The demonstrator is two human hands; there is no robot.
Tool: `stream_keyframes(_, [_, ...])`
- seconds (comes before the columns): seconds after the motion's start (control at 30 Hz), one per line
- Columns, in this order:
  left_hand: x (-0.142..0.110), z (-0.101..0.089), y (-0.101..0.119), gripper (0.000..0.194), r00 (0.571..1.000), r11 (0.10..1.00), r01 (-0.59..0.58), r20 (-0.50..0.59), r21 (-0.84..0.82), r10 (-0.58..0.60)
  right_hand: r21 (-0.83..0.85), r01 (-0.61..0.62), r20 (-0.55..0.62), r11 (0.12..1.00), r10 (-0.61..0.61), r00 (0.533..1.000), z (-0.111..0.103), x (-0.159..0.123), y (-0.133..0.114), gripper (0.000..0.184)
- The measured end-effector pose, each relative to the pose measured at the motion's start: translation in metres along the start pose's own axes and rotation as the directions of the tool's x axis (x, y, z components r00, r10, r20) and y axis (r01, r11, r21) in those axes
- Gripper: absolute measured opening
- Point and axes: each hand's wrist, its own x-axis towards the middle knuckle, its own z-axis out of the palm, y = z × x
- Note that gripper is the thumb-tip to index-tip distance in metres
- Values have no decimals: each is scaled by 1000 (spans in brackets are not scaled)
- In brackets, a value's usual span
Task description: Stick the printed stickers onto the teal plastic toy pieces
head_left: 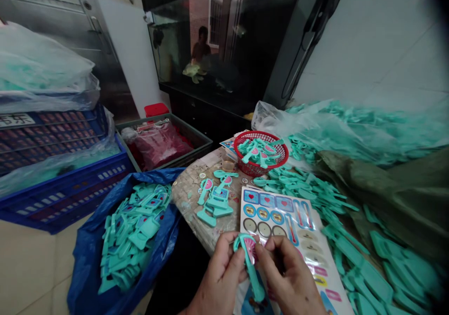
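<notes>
My left hand (222, 270) is closed around a teal plastic toy piece (255, 284) with a long handle and a curved head. On that head lies a pink fan-patterned sticker (250, 247). The fingertips of my right hand (289, 273) pinch at the sticker's right edge; whether it is fully stuck down I cannot tell. Beneath both hands is a sticker sheet (294, 226) printed with hearts, dials and thermometers. Just beyond, a small pile of teal toy pieces (215, 203) sits on the worn table (191, 189), some bearing pink or blue stickers.
A red basket (261, 165) of stickered pieces stands at the table's back. Loose teal pieces (312, 189) cover the right side, beside a clear plastic bag (368, 123). At left are a blue bag (82, 263) of pieces, blue crates (66, 175) and a grey bin (199, 144). Behind is a fish tank (224, 39).
</notes>
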Motion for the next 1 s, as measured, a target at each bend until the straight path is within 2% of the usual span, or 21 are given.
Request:
stream_keyframes(0.27, [0, 0, 1, 38, 999, 1000, 6, -42, -24, -7, 19, 20, -19, 1000, -20, 1000, 4, 0, -6, 30])
stream_keyframes(0.47, [-1, 0, 1, 33, 1000, 999, 0, 4, -33, 0, -10, 29, -30, 1000, -29, 999, 4, 0, -10, 32])
stream_keyframes(0.77, [0, 1, 2, 30, 1000, 999, -17, 1, -39, 17, -79, 28, -51, 996, -33, 998, 4, 0, -3, 30])
stream_keyframes(1.0, [-1, 0, 1, 26, 999, 1000, -25, 29, -12, 25, -54, 49, -47, 997, -51, 998, 5, 0, -5, 30])
